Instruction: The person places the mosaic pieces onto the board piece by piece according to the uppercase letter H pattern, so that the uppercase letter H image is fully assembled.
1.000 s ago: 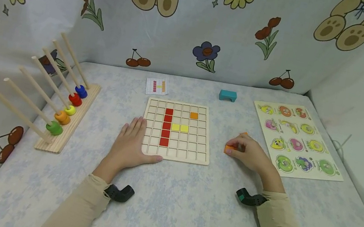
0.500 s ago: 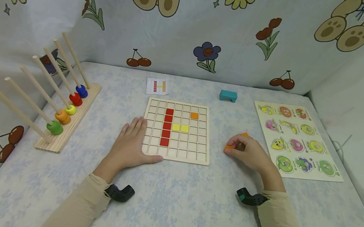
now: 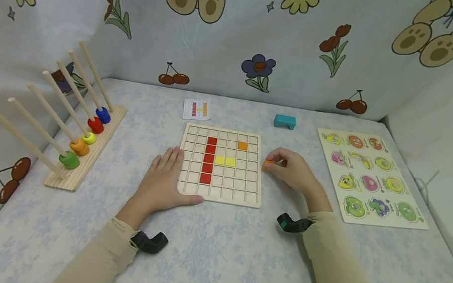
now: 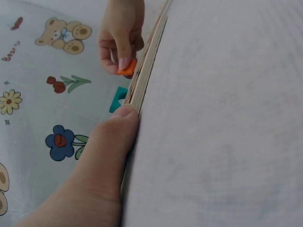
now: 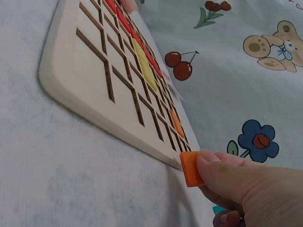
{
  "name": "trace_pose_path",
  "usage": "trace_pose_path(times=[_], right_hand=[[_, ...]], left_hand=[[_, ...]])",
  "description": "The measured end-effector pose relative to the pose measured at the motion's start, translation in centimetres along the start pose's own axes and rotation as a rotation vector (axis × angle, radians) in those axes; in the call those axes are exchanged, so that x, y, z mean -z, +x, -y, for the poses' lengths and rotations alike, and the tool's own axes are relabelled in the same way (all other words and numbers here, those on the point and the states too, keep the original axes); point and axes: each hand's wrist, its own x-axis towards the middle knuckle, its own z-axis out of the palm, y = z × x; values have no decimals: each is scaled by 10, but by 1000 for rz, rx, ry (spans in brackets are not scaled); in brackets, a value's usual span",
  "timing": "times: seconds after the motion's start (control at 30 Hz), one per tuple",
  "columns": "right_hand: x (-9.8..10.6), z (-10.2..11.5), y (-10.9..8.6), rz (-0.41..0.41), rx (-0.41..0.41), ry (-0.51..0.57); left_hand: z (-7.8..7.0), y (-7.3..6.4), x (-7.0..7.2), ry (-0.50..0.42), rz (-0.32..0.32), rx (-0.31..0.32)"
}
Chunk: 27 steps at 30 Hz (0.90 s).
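A wooden grid board (image 3: 243,186) lies flat in the middle of the table. Several red tiles (image 3: 209,158) form a column on it, with two yellow tiles (image 3: 225,161) to their right and one orange tile (image 3: 242,146) at the upper right. My left hand (image 3: 164,183) rests along the board's left side, fingers straight, its thumb at the front edge. Between thumb and fingertips my right hand (image 3: 291,170) pinches an orange square tile (image 5: 191,169), held just off the board's right edge. In the left wrist view the same tile (image 4: 127,69) shows beyond the board.
Behind the board are a small pattern card (image 3: 196,109) and a teal arch block (image 3: 284,121). A wooden peg rack (image 3: 88,165) with coloured rings stands at the left. On the right lies a fruit puzzle board (image 3: 367,179).
My right hand has moved left and slightly away from me, carrying the orange tile from the table to the board's right edge. The left hand has stayed in place.
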Motion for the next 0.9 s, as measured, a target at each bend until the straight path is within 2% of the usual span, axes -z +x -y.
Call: trace_pose_path(times=[0.37,0.6,0.9], right_hand=[[-25,26,36,4,33,7],[-35,41,43,17,46,16],[-43,40,48,11,48,-9]], left_hand=[[-1,0,0,6,3,4],[-1,-1,0,5,-2,7],[-2,-1,1,6,3,7]])
